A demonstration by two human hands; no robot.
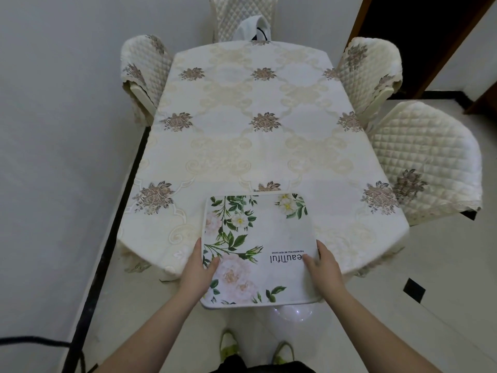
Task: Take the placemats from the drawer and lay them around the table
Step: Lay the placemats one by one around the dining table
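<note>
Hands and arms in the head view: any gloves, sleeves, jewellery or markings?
Both are bare. The left hand and right hand have no gloves, and no rings show. Both forearms are uncovered down to the bottom edge of the frame, with no sleeve, watch, band, cable or marker visible. Nails look short and unpainted, though they are small in the picture.

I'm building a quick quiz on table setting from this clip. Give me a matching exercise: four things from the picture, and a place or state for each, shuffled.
Things:
1. placemat
2. left hand
3. right hand
4. white bag

Places or states:
A. on the far chair
B. grips the mat's right edge
C. floral, overhanging the table's near edge
D. grips the mat's left edge

Pairs: 1-C, 2-D, 3-B, 4-A
</note>
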